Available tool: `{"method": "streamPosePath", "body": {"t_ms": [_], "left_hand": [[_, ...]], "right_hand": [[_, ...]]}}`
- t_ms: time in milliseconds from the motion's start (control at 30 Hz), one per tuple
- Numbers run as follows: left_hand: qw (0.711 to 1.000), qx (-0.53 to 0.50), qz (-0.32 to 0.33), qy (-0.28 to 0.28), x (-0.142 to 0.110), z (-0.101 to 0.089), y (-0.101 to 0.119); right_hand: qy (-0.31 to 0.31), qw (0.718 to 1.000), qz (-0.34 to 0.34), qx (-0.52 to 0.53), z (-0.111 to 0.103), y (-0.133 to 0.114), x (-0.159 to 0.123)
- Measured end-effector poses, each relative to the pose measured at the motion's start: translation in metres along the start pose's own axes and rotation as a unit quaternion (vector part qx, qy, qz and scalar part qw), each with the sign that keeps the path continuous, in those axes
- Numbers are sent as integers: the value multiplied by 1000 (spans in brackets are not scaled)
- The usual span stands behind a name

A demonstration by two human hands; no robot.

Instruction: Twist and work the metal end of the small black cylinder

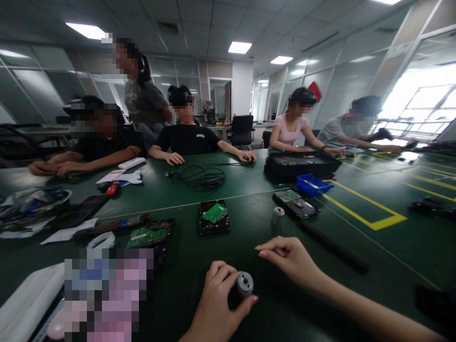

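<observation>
My left hand is closed around a small cylindrical electric motor, its round silver end facing up with a dark centre. To the right and a little farther off, my right hand hovers over the table with thumb and forefinger pinched together. Whatever may be between those fingertips is too small to make out. Beyond my right hand, a second silver motor stands upright on the green table. A hard drive with a loose green circuit board on it lies ahead of my left hand.
Another drive with a board lies near a blue tray and a long black bar. An electric screwdriver and another drive are to the left. A coiled black cable lies across, before seated co-workers.
</observation>
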State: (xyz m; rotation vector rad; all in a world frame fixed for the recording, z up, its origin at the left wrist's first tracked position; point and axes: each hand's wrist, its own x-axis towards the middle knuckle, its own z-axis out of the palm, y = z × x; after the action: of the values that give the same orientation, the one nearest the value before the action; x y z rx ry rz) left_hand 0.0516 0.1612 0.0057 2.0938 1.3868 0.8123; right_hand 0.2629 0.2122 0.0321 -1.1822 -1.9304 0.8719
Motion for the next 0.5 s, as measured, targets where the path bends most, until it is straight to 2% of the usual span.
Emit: {"method": "streamPosePath", "body": {"t_ms": [133,233,400,500], "left_hand": [[1000,-4,-10,-8,0,-2,3],[1000,-7,-13,-7,0,-2,3],[1000,-11,-4,-3,-1,-2,2],[1000,-5,-8,-5,-1,-1,1]], "right_hand": [[-44,991,4,-125,-24,20,-5],[-67,976,-2,-207,-26,33,-14],[-61,974,-4,-218,-19,44,-20],[-41,980,-25,-192,-19,34,-15]]}}
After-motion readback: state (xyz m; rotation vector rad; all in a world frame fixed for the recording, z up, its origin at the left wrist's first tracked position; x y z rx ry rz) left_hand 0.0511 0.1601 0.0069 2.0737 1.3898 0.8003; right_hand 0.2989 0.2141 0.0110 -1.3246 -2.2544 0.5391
